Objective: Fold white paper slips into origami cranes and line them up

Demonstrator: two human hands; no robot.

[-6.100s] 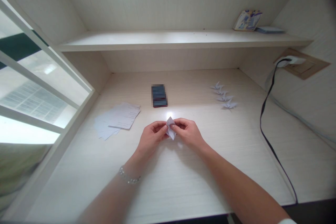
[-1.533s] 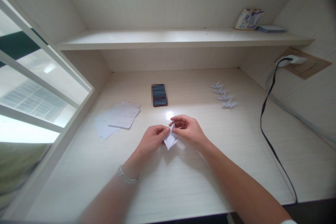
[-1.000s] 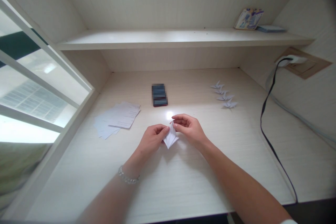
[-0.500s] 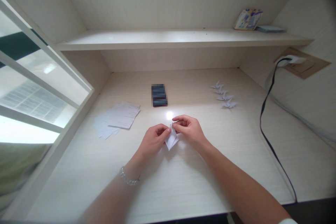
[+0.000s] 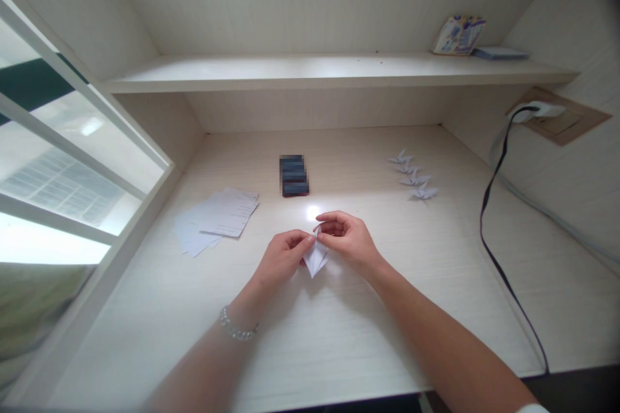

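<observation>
Between my hands is a partly folded white paper [image 5: 316, 261], its pointed end toward me and its narrow tip upward. My left hand [image 5: 287, 254] pinches its left side between thumb and fingers. At the upper tip, my right hand [image 5: 347, 236] is closed on the paper with thumb and fingertips, the index finger slightly raised. Several folded paper cranes [image 5: 415, 179] stand in a row at the right rear of the desk. To the left lie loose white paper sheets [image 5: 227, 213], overlapping one another.
A dark, pixelated phone-like rectangle [image 5: 294, 175] lies beyond my hands on the desk [image 5: 339, 348]. A black cable [image 5: 484, 219] runs from the wall socket [image 5: 562, 117] down the right side. The shelf [image 5: 271, 68] above holds a small packet [image 5: 459, 35] and a flat item [image 5: 500, 53].
My right fingers have shifted slightly at the paper's upper tip, the index finger lifting a little. My left hand keeps its hold almost unmoved.
</observation>
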